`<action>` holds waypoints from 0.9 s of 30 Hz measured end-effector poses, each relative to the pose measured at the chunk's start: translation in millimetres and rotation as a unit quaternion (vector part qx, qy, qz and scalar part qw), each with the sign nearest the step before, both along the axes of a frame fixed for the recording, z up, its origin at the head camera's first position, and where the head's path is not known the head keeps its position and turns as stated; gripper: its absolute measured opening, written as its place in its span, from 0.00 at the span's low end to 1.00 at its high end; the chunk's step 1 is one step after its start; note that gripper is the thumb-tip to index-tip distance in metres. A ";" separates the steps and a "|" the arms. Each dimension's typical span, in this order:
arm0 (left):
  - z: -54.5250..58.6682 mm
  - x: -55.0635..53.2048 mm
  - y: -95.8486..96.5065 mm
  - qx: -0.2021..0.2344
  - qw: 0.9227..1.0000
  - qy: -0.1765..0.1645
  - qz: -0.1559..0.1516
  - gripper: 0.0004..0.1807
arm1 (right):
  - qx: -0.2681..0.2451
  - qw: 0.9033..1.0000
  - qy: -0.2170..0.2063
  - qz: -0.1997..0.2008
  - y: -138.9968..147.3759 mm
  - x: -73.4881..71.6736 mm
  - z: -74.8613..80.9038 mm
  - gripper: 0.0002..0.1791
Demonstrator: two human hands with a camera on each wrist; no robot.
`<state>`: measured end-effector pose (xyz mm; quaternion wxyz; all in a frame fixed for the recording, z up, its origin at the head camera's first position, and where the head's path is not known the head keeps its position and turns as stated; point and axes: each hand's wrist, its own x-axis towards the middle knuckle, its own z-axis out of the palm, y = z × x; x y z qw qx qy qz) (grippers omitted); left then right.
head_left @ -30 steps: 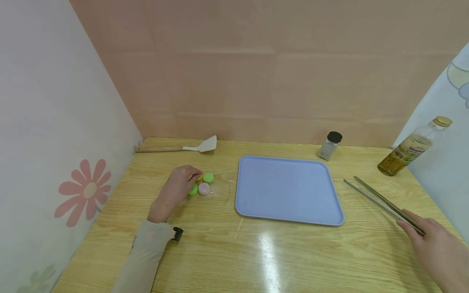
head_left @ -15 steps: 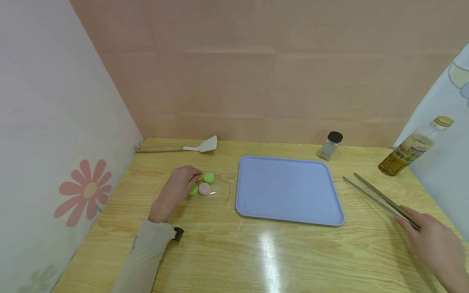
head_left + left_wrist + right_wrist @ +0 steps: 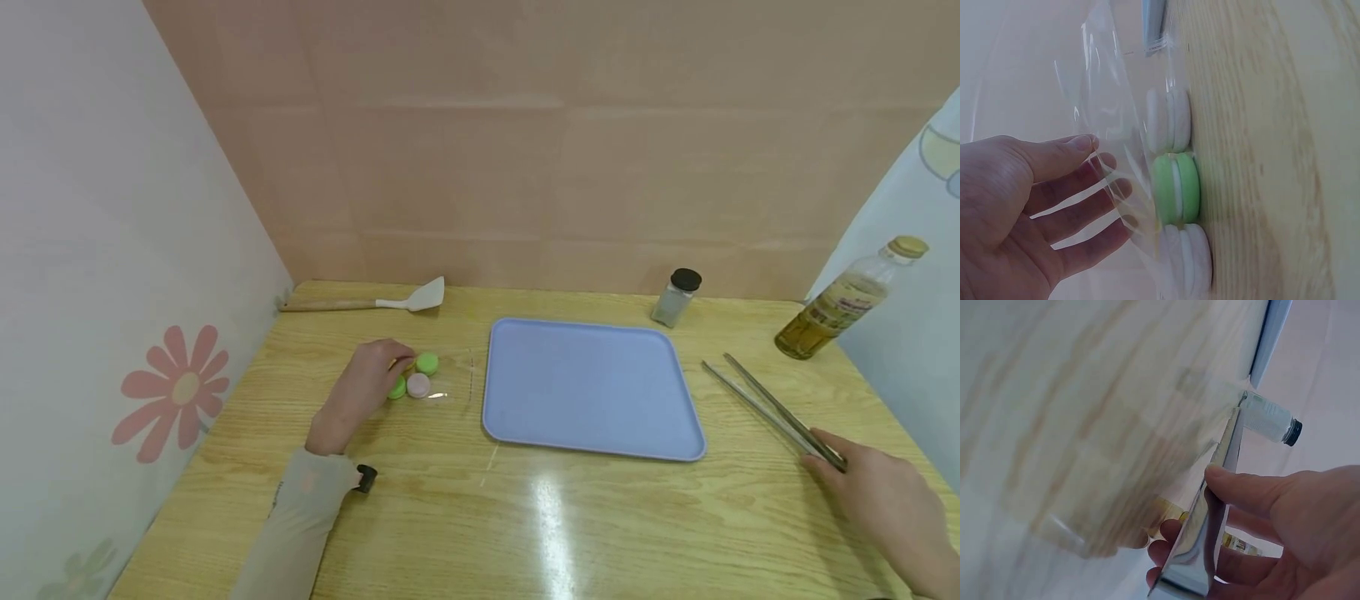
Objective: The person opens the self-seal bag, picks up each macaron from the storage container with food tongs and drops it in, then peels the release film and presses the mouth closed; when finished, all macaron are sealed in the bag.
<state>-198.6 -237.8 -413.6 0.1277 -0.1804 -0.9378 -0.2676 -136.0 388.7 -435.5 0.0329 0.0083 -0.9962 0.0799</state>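
Observation:
At the table's left side, my left hand (image 3: 358, 383) pinches the film of a clear plastic bag (image 3: 1107, 94) between thumb and fingers. Inside the bag are macarons: a green macaron (image 3: 1177, 187) shows between two pale ones in the left wrist view. From the head view, a pale pink macaron (image 3: 417, 385), green ones and a bit of yellow show beside my fingertips, the hand hiding part of them. My right hand (image 3: 877, 493) holds metal tongs (image 3: 776, 410) near their hinged end; their arms are spread, tips pointing at the far side, with nothing between them.
A blue tray (image 3: 588, 387) lies mid-table, between bag and tongs. Along the back are a white spatula with a wooden handle (image 3: 330, 306) and a black-lidded jar (image 3: 675, 298). An oil bottle (image 3: 840, 304) stands at the right. Walls border the table's back and sides.
My right hand has shifted slightly left with the tongs, gripping them a little farther from the right edge. The left hand stays at the bag almost unmoved.

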 end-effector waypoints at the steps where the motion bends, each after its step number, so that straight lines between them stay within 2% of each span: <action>1: -0.3 0.1 -0.1 -0.001 1.000 -0.001 0.000 0.07 | 0.001 1.000 -0.004 0.000 -0.3 -0.2 0.5 0.30; 11: -0.1 1.0 0.6 -0.005 1.000 -0.001 0.000 0.07 | 0.014 0.999 -0.049 0.000 -5.1 -3.2 6.8 0.28; 15: -0.1 1.0 0.9 -0.005 1.000 -0.002 -0.002 0.07 | 0.023 1.000 -0.011 -0.004 -14.0 -0.3 10.1 0.26; 18: 0.0 1.3 0.7 -0.003 1.000 -0.004 -0.002 0.07 | 0.005 1.000 0.008 0.004 -29.6 2.5 18.2 0.24; 23: -0.5 0.5 0.2 -0.008 1.000 -0.005 -0.003 0.07 | -0.073 0.995 0.034 0.065 -73.8 9.6 31.6 0.21; 27: -1.2 -0.7 0.5 -0.015 1.000 -0.009 -0.002 0.08 | -0.111 0.980 0.094 0.134 -117.0 14.9 34.7 0.16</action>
